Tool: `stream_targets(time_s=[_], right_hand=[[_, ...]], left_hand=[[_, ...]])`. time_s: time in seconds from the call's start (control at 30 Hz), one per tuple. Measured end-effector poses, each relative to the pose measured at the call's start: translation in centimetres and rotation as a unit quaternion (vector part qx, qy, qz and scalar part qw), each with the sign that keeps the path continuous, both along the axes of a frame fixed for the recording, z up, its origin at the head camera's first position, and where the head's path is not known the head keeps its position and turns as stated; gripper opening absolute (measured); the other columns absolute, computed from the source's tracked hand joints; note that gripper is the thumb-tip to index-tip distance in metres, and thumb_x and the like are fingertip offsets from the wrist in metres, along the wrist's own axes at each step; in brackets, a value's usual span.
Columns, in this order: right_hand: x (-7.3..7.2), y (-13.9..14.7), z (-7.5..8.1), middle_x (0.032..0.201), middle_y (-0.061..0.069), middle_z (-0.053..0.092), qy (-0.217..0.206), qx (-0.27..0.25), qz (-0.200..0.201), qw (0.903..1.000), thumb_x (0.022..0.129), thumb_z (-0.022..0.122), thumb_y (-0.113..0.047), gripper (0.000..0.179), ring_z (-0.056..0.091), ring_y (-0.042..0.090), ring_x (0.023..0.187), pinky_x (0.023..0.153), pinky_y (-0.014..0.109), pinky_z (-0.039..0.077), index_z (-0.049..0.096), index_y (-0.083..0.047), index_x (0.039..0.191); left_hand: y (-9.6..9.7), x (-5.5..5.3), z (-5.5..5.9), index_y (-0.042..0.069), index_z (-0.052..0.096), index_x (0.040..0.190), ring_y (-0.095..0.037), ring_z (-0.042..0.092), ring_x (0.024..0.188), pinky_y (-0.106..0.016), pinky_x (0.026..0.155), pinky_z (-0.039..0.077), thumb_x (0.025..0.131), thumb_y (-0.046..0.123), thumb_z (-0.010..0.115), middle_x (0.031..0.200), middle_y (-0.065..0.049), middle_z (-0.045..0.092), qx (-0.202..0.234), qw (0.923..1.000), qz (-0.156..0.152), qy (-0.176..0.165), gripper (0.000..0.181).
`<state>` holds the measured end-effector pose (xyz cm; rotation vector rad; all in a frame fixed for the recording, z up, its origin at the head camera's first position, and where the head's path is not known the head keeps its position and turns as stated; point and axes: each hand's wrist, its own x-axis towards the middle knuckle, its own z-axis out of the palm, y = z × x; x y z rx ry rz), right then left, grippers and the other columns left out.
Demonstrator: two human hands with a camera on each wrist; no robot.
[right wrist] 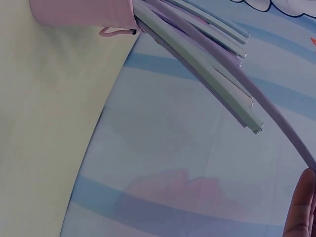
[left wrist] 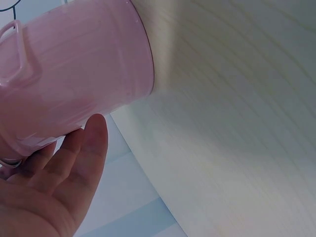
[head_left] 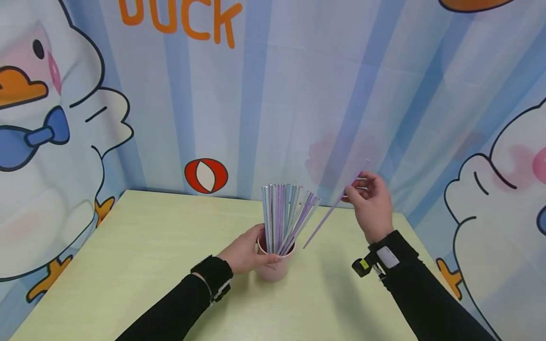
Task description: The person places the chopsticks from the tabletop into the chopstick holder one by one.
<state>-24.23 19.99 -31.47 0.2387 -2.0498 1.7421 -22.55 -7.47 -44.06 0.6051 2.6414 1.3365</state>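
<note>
A pink cup point(head_left: 273, 272) with a small handle stands upright on the table, filled with a bundle of purple, bluish and clear straws point(head_left: 280, 213). Around its rim the left hand point(head_left: 242, 251) grips, thumb across the front. Seen from the left wrist, the fingers point(left wrist: 94, 143) curve along the side of the cup point(left wrist: 84, 59). To the right, the right hand point(head_left: 371, 206) pinches a single purple straw point(head_left: 322, 225) near its upper end. That straw slants down, its lower tip just right of the cup. Only a fingertip point(right wrist: 302, 202) shows in the right wrist view.
The pale yellow table point(head_left: 170, 237) runs back to a blue-and-white striped cloth point(head_left: 281, 94) printed with ducks and a red ball. Its far edge lies close behind the cup. Each wrist wears a black strap.
</note>
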Motion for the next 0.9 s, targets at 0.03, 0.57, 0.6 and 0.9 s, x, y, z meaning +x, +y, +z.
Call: stream_targets(time_s=[0.03,0.57,0.6,0.9], right_hand=[[0.0,-0.2,0.0,0.100,0.009,0.056,0.000,-0.005,0.002,1.0000,0.092,0.063,-0.003,0.034,0.065,0.014,0.079,0.069,0.017,0.057,0.048,-0.002,0.123],[-0.2,-2.5,-1.8,0.100,0.012,0.054,0.010,-0.008,0.020,0.9997,0.092,0.061,0.002,0.033,0.062,0.013,0.079,0.071,0.024,0.059,0.046,0.001,0.122],[-0.2,-2.6,-2.0,0.100,0.012,0.054,0.009,-0.003,0.021,0.9997,0.093,0.060,0.002,0.034,0.061,0.013,0.079,0.071,0.024,0.059,0.045,0.002,0.123],[0.0,-3.1,-3.6,0.100,0.014,0.053,-0.006,0.016,0.037,0.9992,0.093,0.061,0.001,0.035,0.060,0.015,0.080,0.072,0.026,0.060,0.044,0.004,0.123]], left_hand=[[0.0,0.0,0.0,0.022,0.033,0.151,-0.018,0.050,0.115,-0.048,0.107,0.038,0.074,0.055,0.076,0.139,0.003,0.050,0.000,1.0000,0.000,0.000,0.094],[-0.1,0.1,0.1,0.021,0.034,0.150,-0.019,0.051,0.113,-0.047,0.105,0.040,0.073,0.056,0.076,0.135,0.002,0.052,-0.005,1.0000,0.007,-0.003,0.094],[-0.1,0.1,0.0,0.021,0.035,0.149,-0.019,0.051,0.112,-0.047,0.105,0.040,0.073,0.056,0.076,0.135,0.002,0.052,-0.005,1.0000,0.007,-0.004,0.094],[-0.1,0.0,-0.1,0.020,0.035,0.149,-0.020,0.050,0.108,-0.045,0.102,0.042,0.073,0.056,0.075,0.129,0.003,0.053,-0.002,1.0000,0.007,-0.005,0.093]])
